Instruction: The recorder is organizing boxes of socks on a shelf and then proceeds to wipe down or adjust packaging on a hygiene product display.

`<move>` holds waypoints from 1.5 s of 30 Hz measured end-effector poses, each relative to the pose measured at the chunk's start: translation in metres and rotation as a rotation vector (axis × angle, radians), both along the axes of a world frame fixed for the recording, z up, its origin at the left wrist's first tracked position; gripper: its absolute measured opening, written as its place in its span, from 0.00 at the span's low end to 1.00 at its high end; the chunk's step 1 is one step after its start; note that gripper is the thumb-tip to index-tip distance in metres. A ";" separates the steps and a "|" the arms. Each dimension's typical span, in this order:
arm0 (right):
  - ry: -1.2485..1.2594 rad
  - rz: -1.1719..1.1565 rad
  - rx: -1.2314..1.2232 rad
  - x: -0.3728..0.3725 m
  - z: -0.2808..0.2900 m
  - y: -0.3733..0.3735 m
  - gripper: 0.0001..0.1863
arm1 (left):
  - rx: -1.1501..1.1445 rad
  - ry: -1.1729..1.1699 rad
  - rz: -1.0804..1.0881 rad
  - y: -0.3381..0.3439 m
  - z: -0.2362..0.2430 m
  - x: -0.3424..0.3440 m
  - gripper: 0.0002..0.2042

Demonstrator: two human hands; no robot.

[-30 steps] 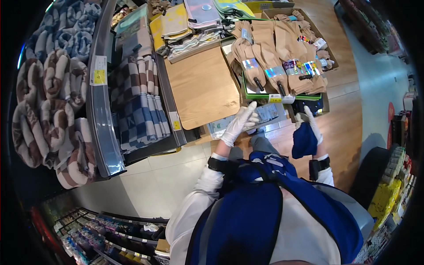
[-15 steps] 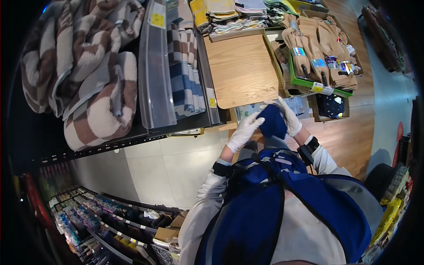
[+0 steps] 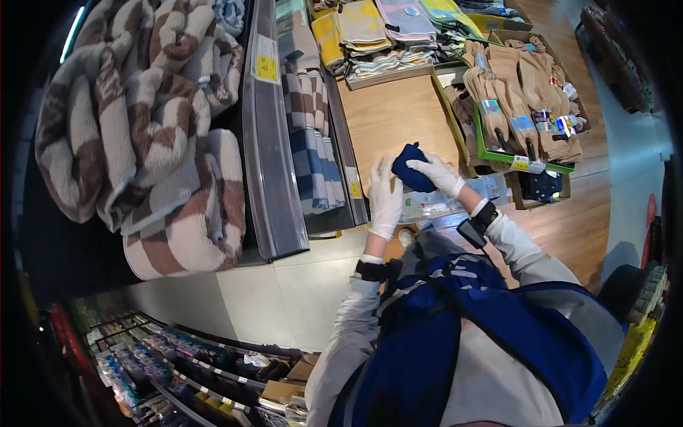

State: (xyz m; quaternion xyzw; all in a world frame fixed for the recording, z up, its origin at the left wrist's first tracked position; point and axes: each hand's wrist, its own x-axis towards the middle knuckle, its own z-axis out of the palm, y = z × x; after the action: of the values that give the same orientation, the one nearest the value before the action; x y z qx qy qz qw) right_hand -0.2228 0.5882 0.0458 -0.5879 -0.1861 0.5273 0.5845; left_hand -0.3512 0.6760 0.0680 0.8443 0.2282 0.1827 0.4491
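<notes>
A small dark navy bundle of folded cloth (image 3: 408,168) is over the near part of the wooden tabletop (image 3: 388,107); its exact kind does not show. My right hand (image 3: 439,175), in a white glove, grips it from the right with fingers laid over its top. On the left side of the bundle, my gloved left hand (image 3: 385,201) has its fingers stretched upward, close against the cloth; whether it touches cannot be made out.
Folded towels (image 3: 363,28) are stacked behind the tabletop. To its right, a green box (image 3: 491,153) holds packaged beige stockings (image 3: 523,128). At left, a shelf with a clear plastic edge (image 3: 274,220) carries brown-and-cream checked plush textiles (image 3: 167,135). Stocked shelves (image 3: 178,356) stand at lower left.
Both hands and the navy cloth have moved forward from near my body to over the tabletop. The cloth is more bunched up, and the left hand's fingers have straightened. The view has shifted slightly.
</notes>
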 end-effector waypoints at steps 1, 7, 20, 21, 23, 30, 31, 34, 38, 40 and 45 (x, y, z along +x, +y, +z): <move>-0.249 -0.047 -0.026 -0.004 -0.001 0.009 0.22 | 0.118 0.013 0.095 0.001 -0.001 -0.001 0.23; -1.221 0.260 0.039 -0.012 -0.032 0.022 0.29 | 0.540 0.265 -0.133 -0.001 -0.042 -0.013 0.23; -1.229 0.282 0.124 -0.013 -0.050 0.050 0.26 | 0.450 0.457 0.057 0.027 -0.064 0.009 0.15; -1.269 0.258 0.075 -0.016 -0.045 0.064 0.25 | 0.435 0.361 0.085 0.041 -0.075 0.011 0.15; -1.321 0.196 0.107 -0.014 -0.052 0.099 0.25 | 0.408 0.307 0.204 0.065 -0.077 0.024 0.15; -1.501 0.147 0.095 0.009 -0.079 0.139 0.23 | 0.421 0.539 0.281 0.099 -0.058 0.067 0.13; -1.474 0.168 0.074 0.007 -0.071 0.135 0.23 | 0.456 0.483 0.301 0.096 -0.059 0.064 0.11; -1.414 0.265 0.066 0.002 -0.051 0.109 0.22 | 0.329 0.577 0.258 0.076 -0.042 0.056 0.13; -1.421 0.335 0.142 -0.023 -0.052 0.061 0.22 | 0.324 0.591 0.172 0.035 -0.038 0.018 0.13; -1.420 0.368 0.140 -0.037 -0.043 0.037 0.22 | 0.446 0.547 0.152 0.005 -0.043 -0.005 0.13; -1.436 0.399 0.091 -0.043 -0.052 0.025 0.22 | 0.665 0.559 0.090 -0.008 -0.054 -0.014 0.13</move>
State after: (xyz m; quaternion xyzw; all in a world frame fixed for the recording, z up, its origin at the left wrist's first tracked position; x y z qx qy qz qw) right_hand -0.2654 0.6133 -0.0063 -0.7179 -0.6468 0.1015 0.2365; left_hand -0.3653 0.6676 0.0144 0.9492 0.3063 0.0298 0.0654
